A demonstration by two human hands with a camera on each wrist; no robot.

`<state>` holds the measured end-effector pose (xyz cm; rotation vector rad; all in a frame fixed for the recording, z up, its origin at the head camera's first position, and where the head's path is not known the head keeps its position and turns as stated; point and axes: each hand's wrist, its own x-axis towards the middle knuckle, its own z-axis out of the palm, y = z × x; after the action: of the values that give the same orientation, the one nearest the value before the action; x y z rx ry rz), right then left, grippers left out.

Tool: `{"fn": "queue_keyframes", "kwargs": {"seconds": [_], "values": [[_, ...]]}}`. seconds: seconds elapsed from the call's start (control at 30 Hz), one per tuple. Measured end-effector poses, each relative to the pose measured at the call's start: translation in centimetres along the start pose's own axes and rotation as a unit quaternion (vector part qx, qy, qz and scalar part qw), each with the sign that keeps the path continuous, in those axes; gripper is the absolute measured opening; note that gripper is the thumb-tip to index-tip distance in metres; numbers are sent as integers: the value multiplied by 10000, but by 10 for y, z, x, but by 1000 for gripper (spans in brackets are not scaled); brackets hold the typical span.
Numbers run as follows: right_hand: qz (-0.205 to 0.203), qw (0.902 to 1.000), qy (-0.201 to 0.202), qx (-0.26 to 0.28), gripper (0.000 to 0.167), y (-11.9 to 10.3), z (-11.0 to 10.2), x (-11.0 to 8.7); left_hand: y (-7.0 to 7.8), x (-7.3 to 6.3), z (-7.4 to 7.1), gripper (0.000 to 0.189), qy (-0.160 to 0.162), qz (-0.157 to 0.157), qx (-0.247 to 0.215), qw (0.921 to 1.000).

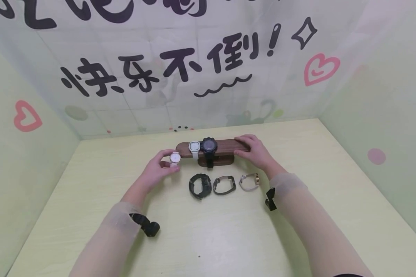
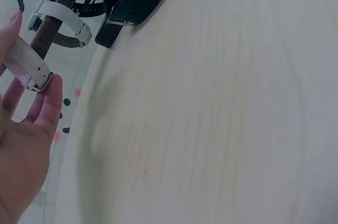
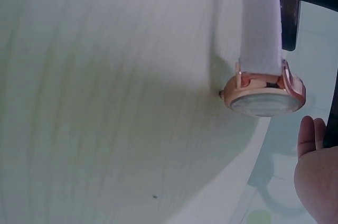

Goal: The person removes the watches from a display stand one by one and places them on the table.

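Observation:
A dark brown wooden watch stand (image 1: 227, 146) stands toward the back of the table, its long bar lying sideways. My left hand (image 1: 154, 171) pinches a white round-faced watch (image 1: 175, 158) at the bar's left end; in the left wrist view its white strap (image 2: 29, 64) is buckled into a loop near the bar's tip. My right hand (image 1: 258, 153) grips the bar's right end, thumb in front and fingers behind. A white square-faced watch (image 1: 194, 146) and a chunky black watch (image 1: 209, 145) sit side by side around the bar.
In front of the stand, a black watch (image 1: 205, 186), a slim dark watch (image 1: 234, 184) and a rose-gold watch with a pale strap (image 3: 264, 97) lie in a row on the table (image 1: 208, 231). Walls rise at the back and both sides.

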<state>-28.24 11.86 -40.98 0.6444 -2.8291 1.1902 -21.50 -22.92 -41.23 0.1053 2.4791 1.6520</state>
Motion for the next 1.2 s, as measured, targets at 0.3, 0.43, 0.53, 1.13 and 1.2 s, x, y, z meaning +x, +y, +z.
{"fn": "queue_keyframes", "kwargs": {"seconds": [0.3, 0.43, 0.53, 1.13, 1.2], "values": [[-24, 10000, 11, 44, 55, -1, 1, -1, -1, -8, 2, 66, -197, -40, 59, 9998], [-4, 10000, 18, 30, 55, 0, 1, -1, 0, -11, 4, 68, -322, 4, 100, 9994], [1, 10000, 20, 31, 54, 0, 1, -1, 0, -15, 5, 69, -447, 67, 107, 9989], [46, 10000, 14, 24, 55, 0, 1, -1, -6, -31, 18, 69, -826, 276, 273, 9958], [54, 10000, 2, 23, 55, -1, 1, -2, -7, -33, 21, 67, -880, 357, 363, 9948]]}}
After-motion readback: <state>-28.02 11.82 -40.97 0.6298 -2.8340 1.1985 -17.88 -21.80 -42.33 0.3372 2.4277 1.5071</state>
